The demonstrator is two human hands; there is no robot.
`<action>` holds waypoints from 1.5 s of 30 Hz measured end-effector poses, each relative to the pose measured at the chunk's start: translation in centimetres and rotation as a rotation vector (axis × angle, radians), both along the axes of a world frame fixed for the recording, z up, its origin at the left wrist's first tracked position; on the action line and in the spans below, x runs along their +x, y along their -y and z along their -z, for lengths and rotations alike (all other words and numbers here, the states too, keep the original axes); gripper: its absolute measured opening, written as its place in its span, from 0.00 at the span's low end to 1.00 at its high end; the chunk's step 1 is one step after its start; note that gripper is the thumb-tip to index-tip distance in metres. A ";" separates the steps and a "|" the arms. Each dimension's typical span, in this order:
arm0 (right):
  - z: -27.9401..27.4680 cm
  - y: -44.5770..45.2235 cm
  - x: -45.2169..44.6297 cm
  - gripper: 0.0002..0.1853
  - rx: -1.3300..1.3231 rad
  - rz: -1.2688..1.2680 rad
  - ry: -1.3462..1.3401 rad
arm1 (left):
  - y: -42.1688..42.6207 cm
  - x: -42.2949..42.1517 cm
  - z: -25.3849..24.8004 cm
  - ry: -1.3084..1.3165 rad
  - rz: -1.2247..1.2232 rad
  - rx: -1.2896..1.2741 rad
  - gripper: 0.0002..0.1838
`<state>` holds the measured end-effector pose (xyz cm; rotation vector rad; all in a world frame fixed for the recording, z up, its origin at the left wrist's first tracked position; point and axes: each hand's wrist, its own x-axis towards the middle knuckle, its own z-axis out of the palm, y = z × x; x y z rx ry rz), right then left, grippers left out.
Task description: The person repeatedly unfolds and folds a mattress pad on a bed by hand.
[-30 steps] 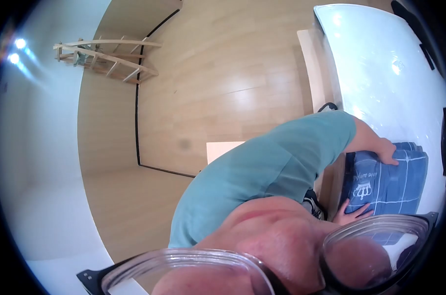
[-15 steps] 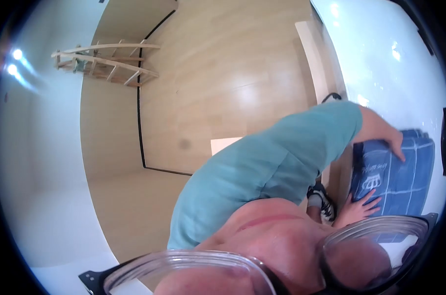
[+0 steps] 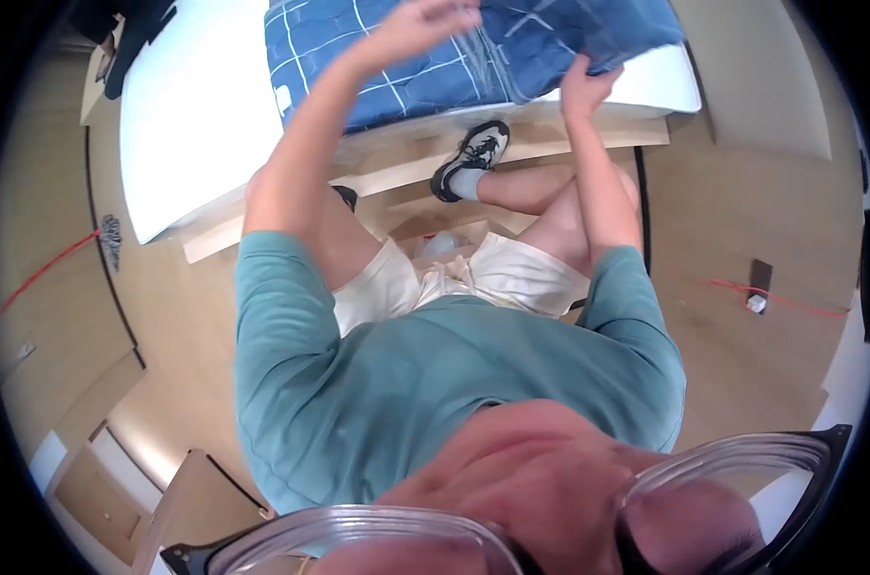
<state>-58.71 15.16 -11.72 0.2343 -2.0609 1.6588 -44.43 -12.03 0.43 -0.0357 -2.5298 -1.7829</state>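
A blue quilt [image 3: 396,81] with white grid lines lies across the white mattress [image 3: 181,125]. Its right part [image 3: 588,34] is bunched or folded over, darker and raised. My right hand [image 3: 588,88] is closed on the near edge of that folded part, thumb and fingers pinching the cloth. Over the middle of the quilt is my left hand [image 3: 427,27], its fingers stretched to the right and partly at the top of the view. It holds nothing that I can see; whether it touches the cloth I cannot tell.
The wooden bed frame [image 3: 214,238] runs below the mattress, close to my legs and shoe [image 3: 473,158]. On the left a grey mop head [image 3: 111,240] has a red handle. A dark slab with a red cord [image 3: 761,283] is on the right. Something black [image 3: 138,48] sits at top left.
My view has swung round to face the bed. Both hands were on the folded quilt; now it lies more spread out, my left hand is off to one side and my right grips its edge.
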 end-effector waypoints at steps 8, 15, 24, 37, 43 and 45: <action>15.7 -9.6 -6.2 0.58 0.071 -0.006 0.443 | -3.5 7.2 18.8 0.170 -0.107 -1.428 0.46; 14.6 -9.0 -8.4 0.54 -0.139 -0.106 0.829 | 6.1 8.4 10.7 0.152 -1.039 -0.668 0.17; 14.6 -7.5 -8.7 0.43 0.140 -0.227 0.836 | 32.3 33.6 -2.6 -0.238 -1.893 -0.856 0.22; 11.5 8.2 6.6 0.38 0.204 -0.495 1.017 | 42.7 55.7 19.8 1.006 -1.535 -0.247 0.35; 10.6 9.8 5.8 0.33 0.158 -0.287 1.272 | 32.5 38.6 18.4 0.864 -0.578 -0.919 0.32; 13.6 10.1 2.7 0.33 -0.141 -0.337 1.487 | 29.3 33.6 14.7 0.761 -0.507 -0.888 0.33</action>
